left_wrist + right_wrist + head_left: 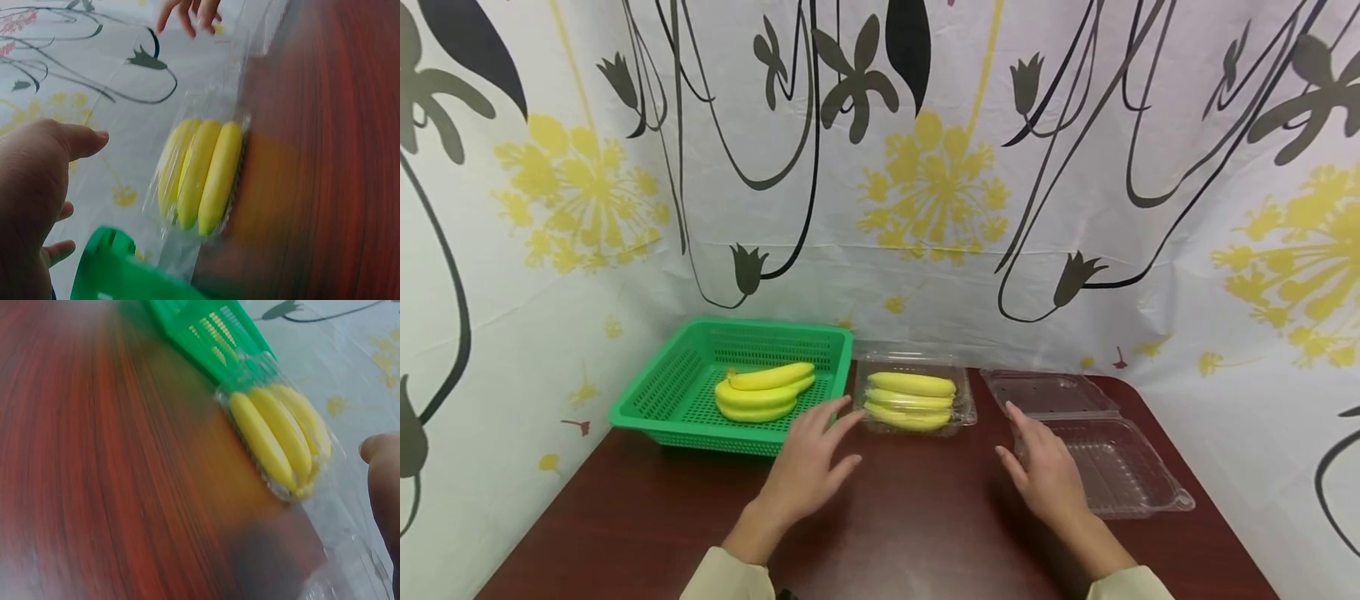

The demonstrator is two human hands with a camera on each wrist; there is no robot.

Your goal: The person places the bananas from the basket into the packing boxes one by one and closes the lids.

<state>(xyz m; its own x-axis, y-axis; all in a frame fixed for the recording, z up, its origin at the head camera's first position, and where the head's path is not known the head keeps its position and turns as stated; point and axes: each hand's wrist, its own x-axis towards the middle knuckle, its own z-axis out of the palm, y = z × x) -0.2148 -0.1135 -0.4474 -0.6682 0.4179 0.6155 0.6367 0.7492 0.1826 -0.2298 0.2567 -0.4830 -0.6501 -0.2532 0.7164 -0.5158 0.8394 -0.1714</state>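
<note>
The head view is bright and mostly sharp, lit softly and evenly across the patterned backdrop (880, 200). A pale sheen spreads over the surface (917, 525), with soft shadow beside the right hand (1051, 475) and small glints on the clear plastic box (1112, 467). Both wrist views look dimmer and hazier; the left hand (31, 181) appears dark, and the bananas (259, 437) cast blurry yellow reflections.

The place was a small nook with a shiny, dark red-brown table (917, 517) — whether it was in a home, a shop or a lab could not be told. A white sheet (865, 212) with yellow flowers and dark leaves hung behind the table and on both sides of it. Its creases and wrinkles showed it was soft — like a curtain.
</note>
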